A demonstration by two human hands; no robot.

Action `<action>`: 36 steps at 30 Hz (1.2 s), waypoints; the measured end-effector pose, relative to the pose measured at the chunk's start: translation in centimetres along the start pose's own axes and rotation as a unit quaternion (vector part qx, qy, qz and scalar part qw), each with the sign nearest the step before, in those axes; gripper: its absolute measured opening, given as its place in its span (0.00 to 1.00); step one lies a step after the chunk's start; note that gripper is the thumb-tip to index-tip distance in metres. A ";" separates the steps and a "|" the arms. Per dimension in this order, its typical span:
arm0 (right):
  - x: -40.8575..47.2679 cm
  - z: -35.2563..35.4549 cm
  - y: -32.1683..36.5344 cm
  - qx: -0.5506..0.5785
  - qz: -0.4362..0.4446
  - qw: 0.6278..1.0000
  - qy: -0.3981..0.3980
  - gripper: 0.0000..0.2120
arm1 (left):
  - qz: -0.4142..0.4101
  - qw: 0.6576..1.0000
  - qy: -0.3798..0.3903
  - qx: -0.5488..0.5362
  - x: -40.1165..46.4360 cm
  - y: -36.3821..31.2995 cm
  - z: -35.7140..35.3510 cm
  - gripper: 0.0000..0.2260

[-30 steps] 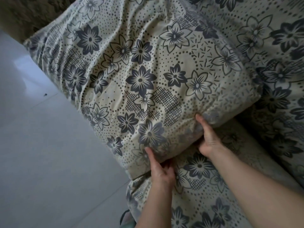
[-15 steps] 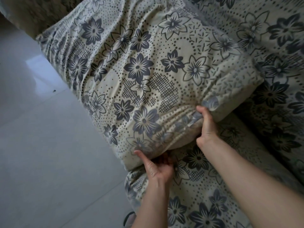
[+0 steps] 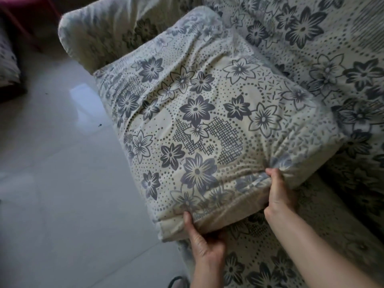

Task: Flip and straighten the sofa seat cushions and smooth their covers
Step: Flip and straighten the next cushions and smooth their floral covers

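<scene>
Seat cushion point(image 3: 207, 121) beyond both hands' grip, left hand point(image 3: 204, 244), right hand point(image 3: 279, 192), near edge (fabric bunched).

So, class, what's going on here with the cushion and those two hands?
A person is handling a floral seat cushion on a sofa. The left hand grips the cushion's near edge from below, thumb on top, while the right hand pinches bunched cover fabric further along that edge. The near edge is raised off the seat cushion beneath; the cover is wrinkled.

Just two bare forearms in view, no sleeves, no watch or rings on the left hand point(image 3: 207, 244) or right hand point(image 3: 279, 194).
</scene>
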State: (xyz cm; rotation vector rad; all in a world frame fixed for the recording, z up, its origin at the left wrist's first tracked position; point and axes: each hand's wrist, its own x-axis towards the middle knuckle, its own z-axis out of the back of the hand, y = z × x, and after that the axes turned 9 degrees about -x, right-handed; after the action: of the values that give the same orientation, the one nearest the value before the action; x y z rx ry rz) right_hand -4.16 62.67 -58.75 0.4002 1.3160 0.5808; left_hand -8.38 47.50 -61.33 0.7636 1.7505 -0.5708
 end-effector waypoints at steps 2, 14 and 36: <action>-0.1 0.3 -0.6 -0.009 -0.007 1.000 -0.007 0.29 | -0.002 1.000 -0.016 0.020 -1.2 0.7 0.8 0.34; -2.3 0.0 -2.9 -0.053 -0.027 0.998 -0.015 0.26 | 0.010 0.997 -0.078 -0.023 -2.7 0.4 1.1 0.31; 1.9 1.5 -2.6 -0.200 0.077 0.974 0.076 0.55 | -0.460 0.361 0.211 0.783 -1.2 -1.0 -4.2 0.29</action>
State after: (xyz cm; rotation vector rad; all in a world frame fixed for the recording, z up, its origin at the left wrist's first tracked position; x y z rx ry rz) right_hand -1.98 61.88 -61.42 0.1268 1.2801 1.0022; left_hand -11.61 49.51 -58.96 1.0142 1.3646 -3.3956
